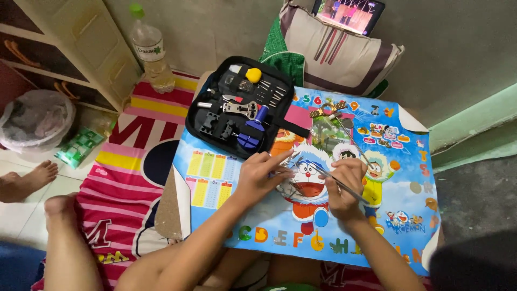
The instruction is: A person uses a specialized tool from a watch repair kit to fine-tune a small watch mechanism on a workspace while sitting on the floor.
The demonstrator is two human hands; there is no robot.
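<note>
My left hand (pixel 261 175) rests on a small table covered with a colourful cartoon mat (pixel 398 188), its fingers pinching a small metal part (pixel 293 158) near the mat's middle. My right hand (pixel 344 186) grips thin metal tweezers (pixel 328 177), whose tip points left toward that small part. A gold metal watch band (pixel 327 110) lies farther back on the mat, with a thin metal rod (pixel 353 139) running from it toward my right hand.
An open black tool case (pixel 239 105) with a blue tool, a yellow ball and several metal tools sits at the mat's back left. A plastic bottle (pixel 151 51), a striped cushion (pixel 334 51), a screen (pixel 349 13) and a bare foot (pixel 27 180) surround the table.
</note>
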